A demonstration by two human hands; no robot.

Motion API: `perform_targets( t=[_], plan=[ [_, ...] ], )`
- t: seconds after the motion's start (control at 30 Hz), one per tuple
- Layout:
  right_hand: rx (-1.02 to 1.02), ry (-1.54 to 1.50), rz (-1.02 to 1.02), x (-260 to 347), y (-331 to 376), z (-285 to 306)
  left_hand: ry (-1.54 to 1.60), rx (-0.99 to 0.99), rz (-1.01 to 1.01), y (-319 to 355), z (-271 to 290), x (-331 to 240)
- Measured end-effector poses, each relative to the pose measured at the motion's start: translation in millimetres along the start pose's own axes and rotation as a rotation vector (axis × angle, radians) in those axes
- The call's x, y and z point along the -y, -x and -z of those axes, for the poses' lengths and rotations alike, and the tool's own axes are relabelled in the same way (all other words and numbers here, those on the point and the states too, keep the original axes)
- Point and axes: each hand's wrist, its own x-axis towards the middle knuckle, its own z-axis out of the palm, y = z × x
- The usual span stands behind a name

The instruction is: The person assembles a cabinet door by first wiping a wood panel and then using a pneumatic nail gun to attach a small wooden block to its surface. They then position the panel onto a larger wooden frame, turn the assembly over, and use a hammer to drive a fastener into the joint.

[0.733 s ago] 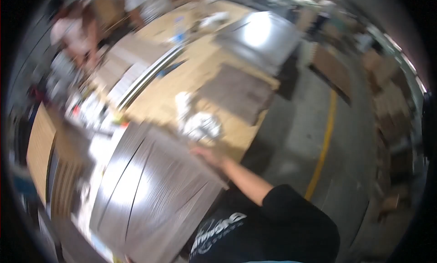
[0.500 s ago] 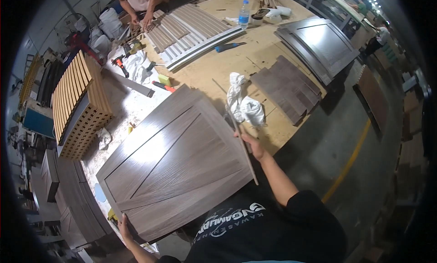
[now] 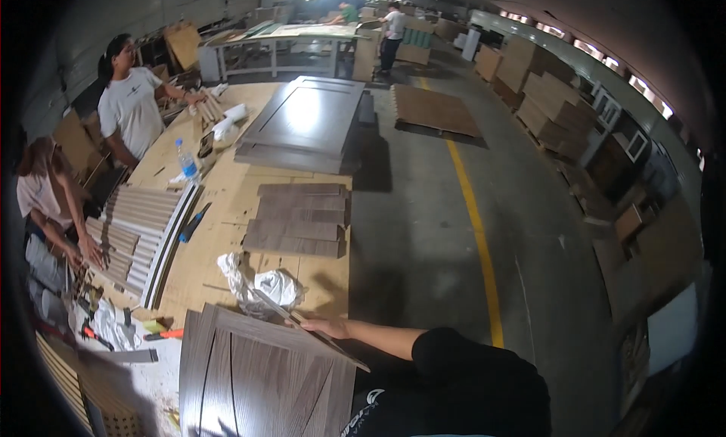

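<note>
My right hand (image 3: pixel 330 329) is closed around a thin brown wooden board (image 3: pixel 346 353), seen nearly edge-on. The board slants across one edge of a brown wood-grain door panel (image 3: pixel 257 365) with grooved diagonal lines. That panel lies at the lower middle, partly cut off by the lower edge. Just beyond the board is a crumpled white cloth (image 3: pixel 277 289) on the wooden table (image 3: pixel 219 236). My left hand is out of view.
Short brown boards (image 3: pixel 295 229) lie farther up the table, before stacked framed panels (image 3: pixel 302 123). Slats (image 3: pixel 144 217), a blue-handled tool (image 3: pixel 195 223) and a water bottle (image 3: pixel 185 161) are at left. Two co-workers stand along that side. A brown panel (image 3: pixel 435 110) is on the floor.
My view has swung up and to the right, showing the aisle and more people. The left hand has gone out of view. My right hand still holds the thin board.
</note>
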Motion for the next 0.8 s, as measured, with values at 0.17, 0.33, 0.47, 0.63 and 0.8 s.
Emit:
perform_targets(
  t=[0.17,0.33,0.47,0.63,0.8],
  plan=[
    [-0.214,-0.129,0.217,13,79,-2,-0.274,0.387,-0.22,-79,-160,-37],
    [-0.413,-0.175,0.249,7,100,-43,-0.186,0.732,-0.17,-81,-212,-70],
    [-0.45,-0.177,0.35,3,84,-53,0.077,0.954,-0.083,-87,-194,-73],
    [-0.429,-0.188,0.16,-4,84,-59,-0.157,0.792,-0.227,-63,-185,-73],
    [-0.398,-0.254,0.187,7,86,-61,-0.288,0.797,-0.119,-64,-178,-90]
  ],
)
